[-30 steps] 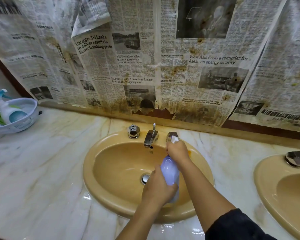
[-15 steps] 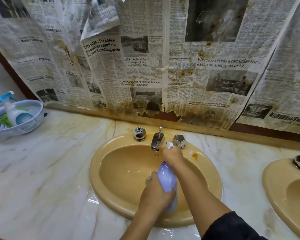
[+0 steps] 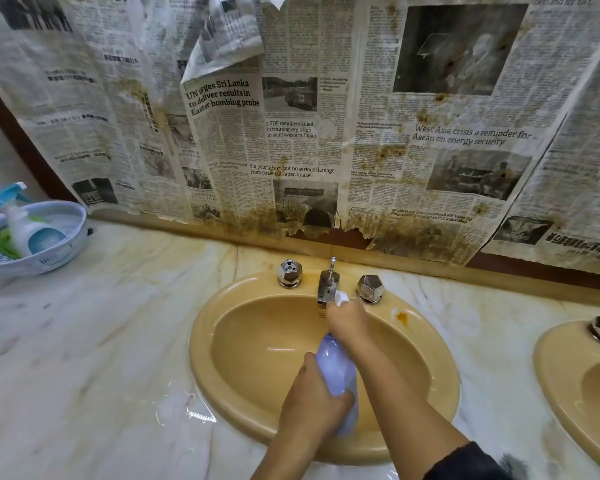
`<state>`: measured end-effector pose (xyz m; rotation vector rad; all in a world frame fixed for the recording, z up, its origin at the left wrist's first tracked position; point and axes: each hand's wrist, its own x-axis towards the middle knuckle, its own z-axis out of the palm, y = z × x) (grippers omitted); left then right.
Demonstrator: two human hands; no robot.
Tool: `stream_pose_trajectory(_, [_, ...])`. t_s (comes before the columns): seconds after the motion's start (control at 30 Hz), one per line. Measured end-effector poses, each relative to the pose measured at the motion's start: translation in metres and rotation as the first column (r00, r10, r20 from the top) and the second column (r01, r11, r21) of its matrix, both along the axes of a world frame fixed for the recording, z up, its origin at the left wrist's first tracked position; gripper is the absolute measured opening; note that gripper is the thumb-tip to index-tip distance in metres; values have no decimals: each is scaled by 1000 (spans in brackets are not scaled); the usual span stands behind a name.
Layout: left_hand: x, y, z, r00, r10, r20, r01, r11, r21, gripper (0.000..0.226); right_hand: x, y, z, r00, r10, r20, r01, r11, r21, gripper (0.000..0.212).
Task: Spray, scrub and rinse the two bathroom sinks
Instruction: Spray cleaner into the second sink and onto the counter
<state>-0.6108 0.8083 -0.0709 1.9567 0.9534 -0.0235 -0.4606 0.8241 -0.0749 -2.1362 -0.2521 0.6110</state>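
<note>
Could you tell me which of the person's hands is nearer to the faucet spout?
The right hand: it grips the spray bottle's head just below the faucet spout. The left hand holds the bottle's body farther back, near the sink's front rim.

Left hand (image 3: 314, 403) curled low, gripping — right hand (image 3: 349, 322) extended ahead, fingers seemingly clenched.

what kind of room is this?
Likely a shared bathroom: two tan sinks set in one marble counter, with a chrome tap. Both hands hold a spray bottle; newspaper covers the wall.
</note>
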Motion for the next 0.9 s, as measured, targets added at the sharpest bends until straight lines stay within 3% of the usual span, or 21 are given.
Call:
stream_pose_trajectory(0.2, [-17, 13, 4, 1000, 8, 30, -8, 1000, 0, 34, -16, 7, 11, 998, 40, -38, -40, 999, 3, 16])
stream_pose_trajectory(0.3, [-26, 21, 4, 999, -20, 26, 21, 1000, -22, 39, -26, 13, 14, 999, -29, -42, 30, 999, 23, 16])
stream_pose_trajectory(0.43, [-36, 28, 5, 998, -40, 50, 44, 996, -82, 42, -37, 20, 17, 999, -21, 44, 25, 996, -82, 12])
stream_pose_trajectory(0.57, [-45, 41, 6, 994, -45, 97, 54, 994, -95, 42, -45, 33, 24, 997, -21, 69, 28, 995, -95, 25])
stream_pose_trajectory(0.9, [-53, 70, -5, 983, -125, 137, 148, 974, -173, 50, -65, 57, 34, 985, -62, 164, 100, 966, -240, 16])
